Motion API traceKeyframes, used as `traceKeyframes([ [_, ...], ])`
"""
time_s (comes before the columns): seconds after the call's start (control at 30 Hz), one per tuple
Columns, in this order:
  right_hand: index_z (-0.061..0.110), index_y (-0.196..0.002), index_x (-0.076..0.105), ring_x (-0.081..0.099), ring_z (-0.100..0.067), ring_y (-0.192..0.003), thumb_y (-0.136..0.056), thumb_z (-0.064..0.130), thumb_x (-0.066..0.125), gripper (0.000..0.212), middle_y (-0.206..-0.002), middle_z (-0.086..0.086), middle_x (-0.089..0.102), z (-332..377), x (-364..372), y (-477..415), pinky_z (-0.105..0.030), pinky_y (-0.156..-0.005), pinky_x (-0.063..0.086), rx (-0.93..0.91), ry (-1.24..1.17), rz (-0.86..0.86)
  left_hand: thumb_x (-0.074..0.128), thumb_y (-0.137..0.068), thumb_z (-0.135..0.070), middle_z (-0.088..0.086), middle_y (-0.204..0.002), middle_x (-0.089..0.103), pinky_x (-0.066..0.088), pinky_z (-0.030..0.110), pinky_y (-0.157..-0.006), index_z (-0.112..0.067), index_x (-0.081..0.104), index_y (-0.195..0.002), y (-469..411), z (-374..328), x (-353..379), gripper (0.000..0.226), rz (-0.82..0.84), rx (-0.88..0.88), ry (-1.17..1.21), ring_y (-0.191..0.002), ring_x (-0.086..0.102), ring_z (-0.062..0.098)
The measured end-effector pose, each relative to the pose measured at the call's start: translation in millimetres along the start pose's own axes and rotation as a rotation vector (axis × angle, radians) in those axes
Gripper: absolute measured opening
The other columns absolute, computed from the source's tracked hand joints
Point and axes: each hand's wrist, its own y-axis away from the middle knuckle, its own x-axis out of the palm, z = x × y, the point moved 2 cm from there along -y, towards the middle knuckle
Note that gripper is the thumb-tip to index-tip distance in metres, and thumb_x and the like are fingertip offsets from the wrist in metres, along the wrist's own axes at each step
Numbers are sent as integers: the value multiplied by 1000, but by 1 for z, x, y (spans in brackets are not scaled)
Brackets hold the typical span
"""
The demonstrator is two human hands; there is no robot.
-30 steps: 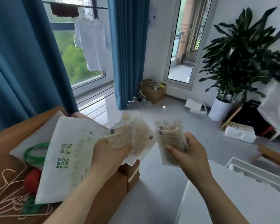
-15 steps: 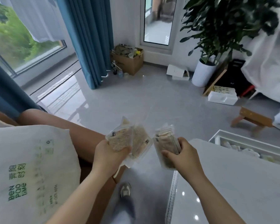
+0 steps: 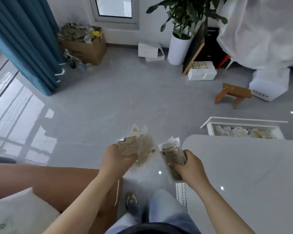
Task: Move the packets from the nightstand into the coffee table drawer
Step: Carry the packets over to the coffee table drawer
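Observation:
My left hand [image 3: 116, 160] grips a fanned bunch of clear packets [image 3: 143, 147] with beige contents. A second stack of the same packets [image 3: 172, 153] is held upright in my right hand [image 3: 189, 166]. Both hands hover over the grey floor, just left of the white coffee table [image 3: 243, 174]. At the table's far side its white drawer [image 3: 240, 121] stands pulled out, with several packets [image 3: 240, 132] lying inside. The brown nightstand [image 3: 57, 183] sits at the lower left beneath my left forearm.
A white bag [image 3: 15, 215] lies on the nightstand's near corner. On the floor stand a small wooden stool [image 3: 233, 93], a white box [image 3: 201, 74], a potted plant [image 3: 180, 46], a cardboard box [image 3: 85, 44] and a blue curtain [image 3: 24, 39]. My legs and shoe [image 3: 131, 199] are below.
The view has swung down and to the right, away from the window and nightstand. The open drawer and table have come further into view. Both hands keep their packets.

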Motion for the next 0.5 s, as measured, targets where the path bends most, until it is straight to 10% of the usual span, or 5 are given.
traceKeyframes([
  [0.5,14,-78,51,55,-13,-62,-76,32,72,27,-72,0,59,10,-75,-192,-20,-51,37,188,-177,-116,74,-69,-15,16,-69,69,51,37,-52,-6,68,-71,-221,-144,78,11,169,41,-193,-62,65,34],
])
